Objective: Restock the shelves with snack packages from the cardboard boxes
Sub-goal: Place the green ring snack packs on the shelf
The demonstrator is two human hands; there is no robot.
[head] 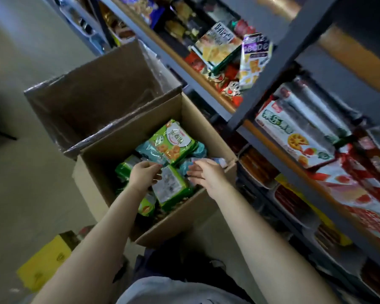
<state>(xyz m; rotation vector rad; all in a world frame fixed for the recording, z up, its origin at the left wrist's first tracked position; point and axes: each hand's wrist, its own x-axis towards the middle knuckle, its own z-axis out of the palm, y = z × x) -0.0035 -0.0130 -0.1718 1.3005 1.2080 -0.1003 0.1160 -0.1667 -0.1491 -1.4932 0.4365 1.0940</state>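
An open cardboard box (206,126) stands on the floor beside the shelves, filled with green and light-blue snack packages. A green package (173,142) lies face up near the box's far side. Another green package (170,187) lies with its label side up between my hands. My left hand (144,174) reaches into the box with fingers curled at that package's left edge; whether it grips is unclear. My right hand (203,172) hovers over the box's right side with fingers relaxed and holds nothing.
A second, taller cardboard box (92,88) stands behind the first, lined with clear plastic. Dark metal shelves (235,119) run along the right, stocked with snack packs (292,137). A yellow carton (46,260) lies on the floor at lower left.
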